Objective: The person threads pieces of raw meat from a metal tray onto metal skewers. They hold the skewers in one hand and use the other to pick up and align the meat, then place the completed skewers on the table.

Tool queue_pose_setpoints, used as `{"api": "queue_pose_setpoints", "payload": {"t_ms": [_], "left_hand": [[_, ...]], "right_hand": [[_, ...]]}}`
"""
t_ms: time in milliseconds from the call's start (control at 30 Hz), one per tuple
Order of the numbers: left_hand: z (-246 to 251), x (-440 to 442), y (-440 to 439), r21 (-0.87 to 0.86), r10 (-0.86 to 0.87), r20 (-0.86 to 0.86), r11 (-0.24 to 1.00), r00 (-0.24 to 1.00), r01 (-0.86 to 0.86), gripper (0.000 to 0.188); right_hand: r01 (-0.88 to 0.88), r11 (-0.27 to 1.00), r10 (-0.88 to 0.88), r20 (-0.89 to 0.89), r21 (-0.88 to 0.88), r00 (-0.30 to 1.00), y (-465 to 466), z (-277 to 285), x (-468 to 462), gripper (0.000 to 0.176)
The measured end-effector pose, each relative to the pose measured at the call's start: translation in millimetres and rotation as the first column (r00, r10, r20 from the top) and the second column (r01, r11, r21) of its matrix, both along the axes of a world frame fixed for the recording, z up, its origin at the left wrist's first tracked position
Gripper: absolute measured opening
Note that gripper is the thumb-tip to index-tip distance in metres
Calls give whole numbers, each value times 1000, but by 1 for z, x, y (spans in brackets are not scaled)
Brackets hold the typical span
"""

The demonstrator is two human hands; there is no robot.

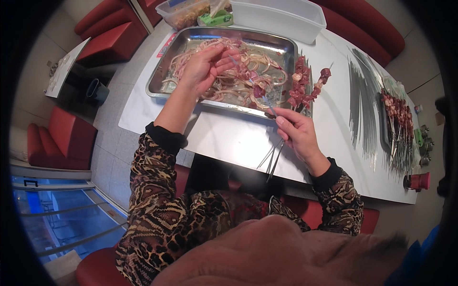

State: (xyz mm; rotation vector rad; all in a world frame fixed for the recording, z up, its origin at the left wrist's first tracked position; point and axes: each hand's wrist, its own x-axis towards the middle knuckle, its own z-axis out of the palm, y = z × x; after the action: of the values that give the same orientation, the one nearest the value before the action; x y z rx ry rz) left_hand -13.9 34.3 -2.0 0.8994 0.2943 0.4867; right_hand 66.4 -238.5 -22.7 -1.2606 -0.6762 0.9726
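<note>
Over a steel tray (pixel 222 103) of sliced onion (pixel 229 94) and raw meat pieces, my right hand (pixel 295 130) pinches a flat metal skewer (pixel 266 102) near its lower end. The skewer slants up to the left across the tray, and its tip is close to the fingers of my left hand (pixel 205 68). That hand is palm up with its fingers spread; whether it touches a piece of meat is unclear. Beside the tray's right side lie skewers threaded with raw meat (pixel 300 82). Several bare skewers (pixel 273 157) stick out below my right hand past the table edge.
Bare metal skewers (pixel 361 103) lie in a large pile on the right, beside a tray with many loaded meat skewers (pixel 397 114). Behind the steel tray stand a white plastic tub (pixel 279 18), a clear food container (pixel 182 16) and a green packet (pixel 216 18). A pink cup (pixel 418 181) stands far right.
</note>
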Motion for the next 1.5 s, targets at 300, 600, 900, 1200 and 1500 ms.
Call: {"api": "queue_pose_setpoints", "payload": {"t_ms": [300, 600, 900, 1200, 1500], "left_hand": [[-2, 8, -23, -89, 43, 44, 995, 998, -39, 26], [-4, 12, -54, -24, -12, 88, 1000, 996, 14, 25], [-1, 9, -60, 166, -263, -67, 948, 963, 270, 34], [-2, -64, 49, 949, 486, -312, 116, 817, 293, 17], [17, -72, 41, 775, 180, -631, 95, 755, 625, 23]], "right_hand": [[-21, 1000, 21, 0, 21, 1000, -1, -1, 2, 31], [45, 998, -45, -7, 45, 999, -1, -3, 1, 31], [66, 996, -66, 6, 61, 998, -1, 0, 2, 31], [66, 997, -66, 4, 30, 998, 2, 4, -4, 31], [66, 997, -65, 25, -46, 998, -2, 5, -3, 28]]}}
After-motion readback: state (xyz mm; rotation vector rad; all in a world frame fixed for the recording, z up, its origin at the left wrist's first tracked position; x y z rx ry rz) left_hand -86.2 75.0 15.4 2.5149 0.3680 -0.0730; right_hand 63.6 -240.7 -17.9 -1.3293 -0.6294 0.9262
